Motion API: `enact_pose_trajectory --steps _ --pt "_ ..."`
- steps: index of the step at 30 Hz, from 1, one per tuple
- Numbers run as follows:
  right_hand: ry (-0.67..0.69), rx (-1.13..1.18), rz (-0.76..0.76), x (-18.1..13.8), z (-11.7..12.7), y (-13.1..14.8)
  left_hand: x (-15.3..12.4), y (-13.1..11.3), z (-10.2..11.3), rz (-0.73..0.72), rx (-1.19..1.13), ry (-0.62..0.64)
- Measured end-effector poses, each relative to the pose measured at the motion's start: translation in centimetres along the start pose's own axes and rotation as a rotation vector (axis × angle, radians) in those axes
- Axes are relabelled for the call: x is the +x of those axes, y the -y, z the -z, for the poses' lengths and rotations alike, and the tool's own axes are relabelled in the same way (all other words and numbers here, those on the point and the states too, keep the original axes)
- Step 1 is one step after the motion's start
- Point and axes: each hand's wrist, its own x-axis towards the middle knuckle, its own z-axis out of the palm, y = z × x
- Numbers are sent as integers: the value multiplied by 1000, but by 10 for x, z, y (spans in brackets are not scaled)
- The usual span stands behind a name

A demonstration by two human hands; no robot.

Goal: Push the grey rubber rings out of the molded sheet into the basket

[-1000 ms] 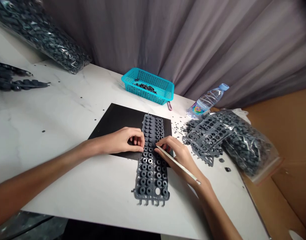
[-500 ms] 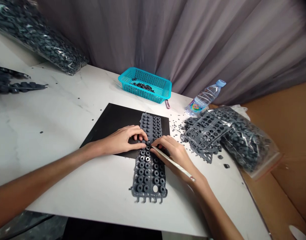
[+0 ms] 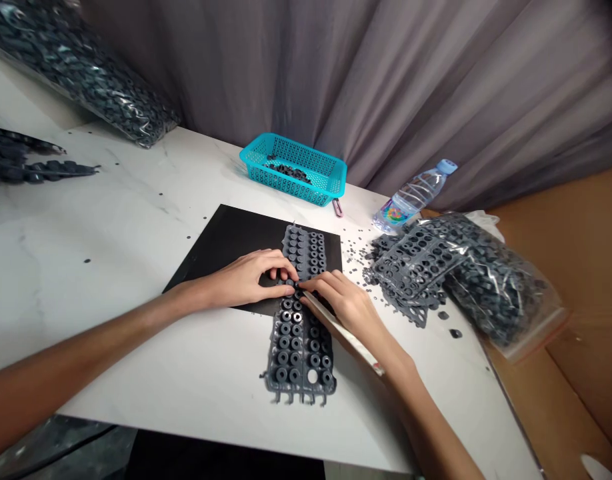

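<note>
A long grey rubber sheet (image 3: 300, 340) studded with small ring-shaped parts lies across a black mat (image 3: 236, 243) on the white table. My left hand (image 3: 253, 279) rests on the mat with its fingers curled, pinching at the sheet's left edge. My right hand (image 3: 343, 301) is closed round a thin pale stick (image 3: 343, 333), whose tip meets the sheet right beside my left fingertips.
A teal basket (image 3: 293, 170) with several dark rings stands behind the mat. To the right lie a water bottle (image 3: 413, 195), emptied grey sheets (image 3: 416, 263) and a plastic bag of parts (image 3: 496, 287). Another bag (image 3: 81, 70) and dark sheets (image 3: 21, 160) sit far left. Cardboard (image 3: 576, 267) borders the right.
My right hand with the stick has shifted left across the sheet until its tip meets my left fingers. The left hand has barely moved.
</note>
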Motion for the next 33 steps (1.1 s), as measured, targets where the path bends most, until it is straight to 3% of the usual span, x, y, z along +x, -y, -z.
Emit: enact_pose_trajectory --steps 7,15,21,23,26,33 --pt "0 -177 76 0 -7 5 0 1 0 -2 22 1" --pt "-2 -56 -130 -2 -15 14 1 2 -2 30 97 -7" --pt "-311 57 -374 -4 12 -6 0 2 -2 27 96 15" --pt "-272 160 -358 -7 22 -12 -1 0 -1 27 87 12" --pt "-103 285 -265 -9 27 -11 -2 -5 -1 25 84 -5" --pt "30 291 -98 -3 12 0 -1 -16 -8 26 174 -101"
